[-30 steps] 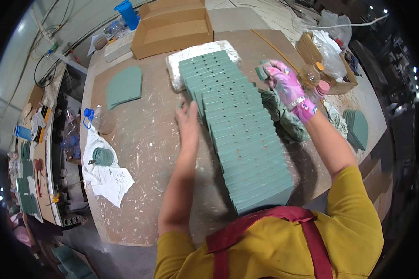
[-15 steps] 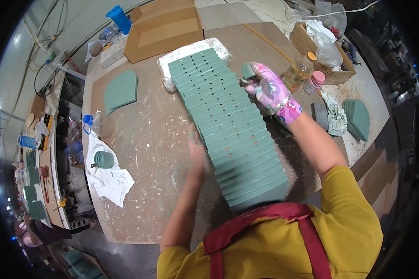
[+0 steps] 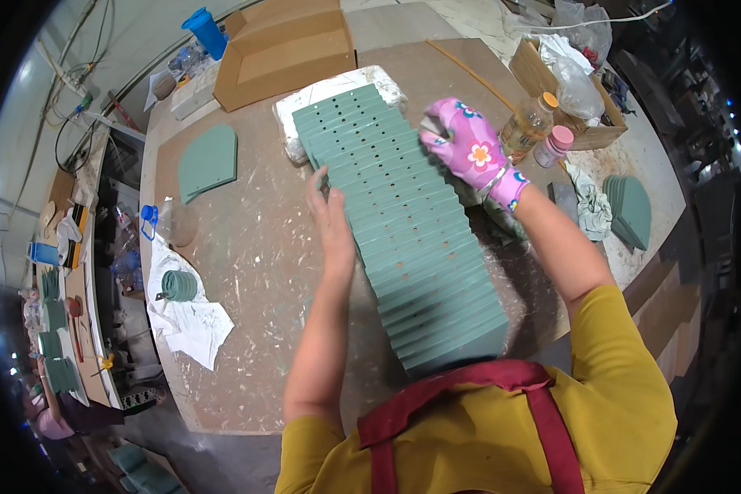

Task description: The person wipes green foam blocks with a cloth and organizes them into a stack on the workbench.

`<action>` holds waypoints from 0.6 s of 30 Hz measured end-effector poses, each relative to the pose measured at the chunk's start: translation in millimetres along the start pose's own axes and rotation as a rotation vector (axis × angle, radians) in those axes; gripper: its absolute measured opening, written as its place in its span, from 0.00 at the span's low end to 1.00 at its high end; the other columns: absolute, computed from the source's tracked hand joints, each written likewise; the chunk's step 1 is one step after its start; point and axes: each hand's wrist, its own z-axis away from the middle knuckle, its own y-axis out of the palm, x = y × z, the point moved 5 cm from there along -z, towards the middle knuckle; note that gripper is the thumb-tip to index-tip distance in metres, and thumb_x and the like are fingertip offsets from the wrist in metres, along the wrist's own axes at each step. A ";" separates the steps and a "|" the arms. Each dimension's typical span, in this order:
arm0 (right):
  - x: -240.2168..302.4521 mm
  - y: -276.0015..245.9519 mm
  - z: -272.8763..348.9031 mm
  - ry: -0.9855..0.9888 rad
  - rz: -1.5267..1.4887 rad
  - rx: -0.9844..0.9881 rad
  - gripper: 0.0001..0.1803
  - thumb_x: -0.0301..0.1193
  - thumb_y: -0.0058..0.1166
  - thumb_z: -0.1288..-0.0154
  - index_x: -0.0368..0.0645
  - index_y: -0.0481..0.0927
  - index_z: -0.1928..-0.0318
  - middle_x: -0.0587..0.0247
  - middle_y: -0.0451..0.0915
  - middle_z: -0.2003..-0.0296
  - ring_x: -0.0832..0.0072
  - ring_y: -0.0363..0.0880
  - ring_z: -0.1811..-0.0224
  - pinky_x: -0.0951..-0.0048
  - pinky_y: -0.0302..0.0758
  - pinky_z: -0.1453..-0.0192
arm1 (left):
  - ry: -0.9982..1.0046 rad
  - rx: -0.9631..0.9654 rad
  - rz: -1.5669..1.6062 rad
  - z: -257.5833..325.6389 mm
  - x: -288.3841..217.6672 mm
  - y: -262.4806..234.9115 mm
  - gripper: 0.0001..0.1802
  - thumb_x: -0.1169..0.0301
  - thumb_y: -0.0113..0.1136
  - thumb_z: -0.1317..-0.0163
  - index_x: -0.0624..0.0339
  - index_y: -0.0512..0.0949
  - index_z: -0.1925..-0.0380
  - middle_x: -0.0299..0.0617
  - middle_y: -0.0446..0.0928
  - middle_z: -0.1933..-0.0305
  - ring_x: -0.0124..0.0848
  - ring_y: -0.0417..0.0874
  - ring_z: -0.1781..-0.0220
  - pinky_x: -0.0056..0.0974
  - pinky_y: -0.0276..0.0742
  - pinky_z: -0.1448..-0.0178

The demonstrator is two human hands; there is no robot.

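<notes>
A long row of overlapping green panels (image 3: 412, 218) with small drilled holes runs slantwise across the table, its far end on a white padded block (image 3: 286, 132). My bare left hand (image 3: 331, 216) lies along the row's left edge, fingers stretched and touching the panels. Beside the far right edge, my right hand (image 3: 473, 148) wears a pink flowered glove. Its fingers are curled around a small pad, mostly hidden by the glove now; the earlier frame shows it as greenish.
A single green panel (image 3: 210, 163) lies to the left, near a clear jug and a white cloth (image 3: 193, 325) bearing a green roll. An open cardboard box (image 3: 288, 53) stands at the back. Bottles (image 3: 528, 128), a wooden box (image 3: 589, 136) and stacked green panels (image 3: 630, 212) are at right.
My left hand has slid farther up along the row's left edge. The gloved hand has turned over, back upward, so the green pad is now mostly out of sight.
</notes>
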 end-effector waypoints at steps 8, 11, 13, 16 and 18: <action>-0.8 -3.9 8.6 -0.107 0.154 0.068 0.18 0.39 0.56 0.37 0.38 0.75 0.54 0.50 0.79 0.60 0.53 0.81 0.60 0.59 0.78 0.54 | -0.058 0.030 0.021 -5.8 12.3 -5.9 0.24 0.65 0.43 0.32 0.60 0.63 0.37 0.52 0.61 0.37 0.43 0.62 0.35 0.44 0.56 0.29; 42.7 7.4 -2.6 -0.170 -0.085 0.097 0.17 0.38 0.56 0.37 0.39 0.76 0.54 0.50 0.79 0.62 0.54 0.80 0.59 0.58 0.77 0.53 | -0.053 -0.002 0.119 -3.4 15.1 -2.2 0.25 0.67 0.45 0.33 0.61 0.63 0.37 0.51 0.61 0.36 0.42 0.62 0.35 0.43 0.56 0.29; 81.4 21.4 -3.6 -0.337 -0.076 0.115 0.14 0.35 0.55 0.39 0.41 0.75 0.56 0.51 0.77 0.65 0.54 0.79 0.61 0.58 0.75 0.56 | -0.047 -0.036 0.231 -2.2 16.8 0.0 0.27 0.68 0.47 0.33 0.62 0.59 0.35 0.51 0.60 0.36 0.41 0.61 0.34 0.44 0.56 0.30; 78.5 38.6 -1.9 -0.282 -0.019 0.242 0.13 0.36 0.52 0.38 0.41 0.75 0.58 0.50 0.77 0.66 0.54 0.79 0.62 0.57 0.76 0.56 | -0.102 -0.100 0.272 -2.9 20.5 -0.5 0.31 0.67 0.48 0.34 0.63 0.55 0.33 0.53 0.59 0.34 0.42 0.60 0.32 0.44 0.56 0.30; 47.2 27.3 3.3 -0.158 -0.001 0.253 0.12 0.37 0.51 0.36 0.41 0.76 0.60 0.49 0.78 0.67 0.54 0.80 0.62 0.58 0.77 0.56 | -0.124 -0.074 0.255 -3.5 18.7 -2.6 0.32 0.66 0.48 0.34 0.63 0.53 0.32 0.54 0.59 0.34 0.42 0.60 0.32 0.45 0.56 0.29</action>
